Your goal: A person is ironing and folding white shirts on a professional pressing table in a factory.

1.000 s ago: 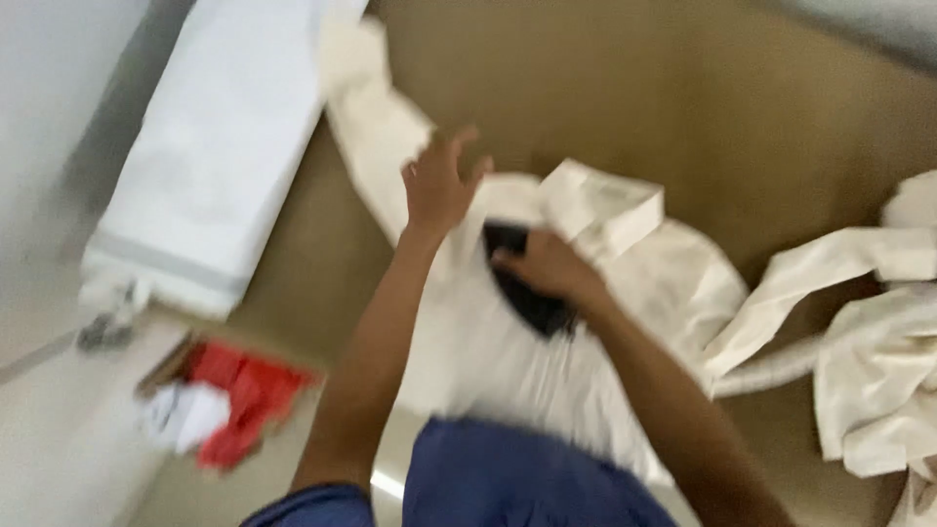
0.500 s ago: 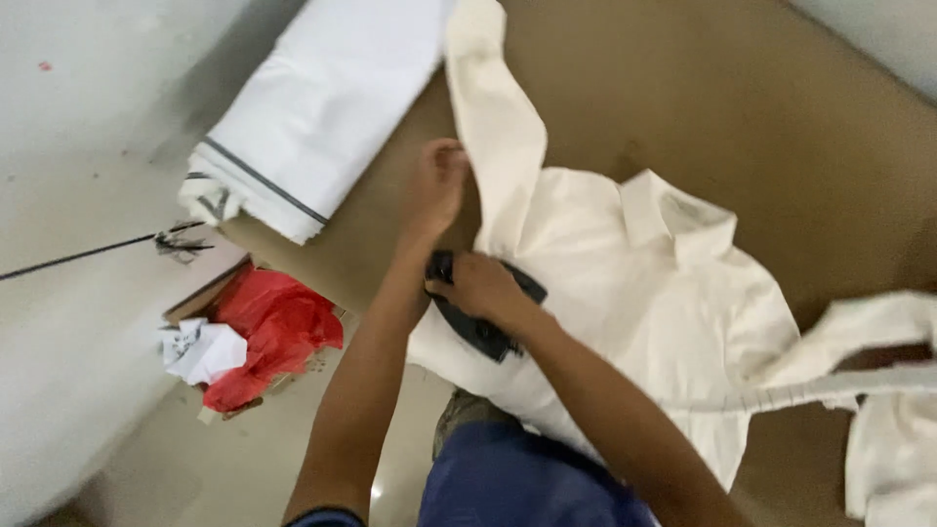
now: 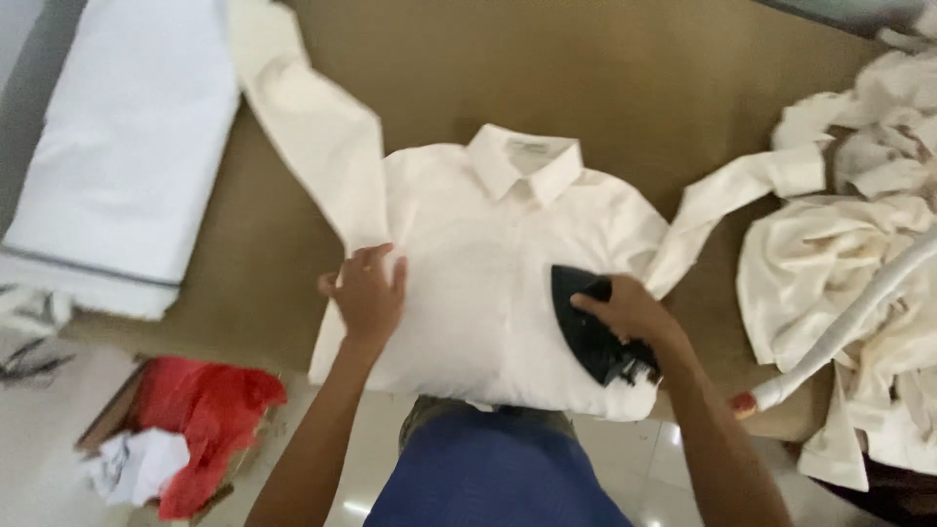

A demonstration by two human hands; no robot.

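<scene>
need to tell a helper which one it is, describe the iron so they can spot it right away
On the brown table lies a cream collared shirt, spread flat. The iron sits on the shirt's lower part, under the right hand, opposite the left hand. It is the only black, pointed thing among pale cloth.

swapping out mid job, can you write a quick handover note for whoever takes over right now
Left hand: flat on the cream long-sleeved collared shirt, pinning its side.
Right hand: gripping the black pointed iron, which rests on the shirt's lower front.
Shirt lies front up on the brown padded table, sleeves spread.
Heap of crumpled cream garments sits beside the right hand.
Done: shirt laid out flat. Left: how much is pressed cannot be told; the heap looks unpressed.
</scene>
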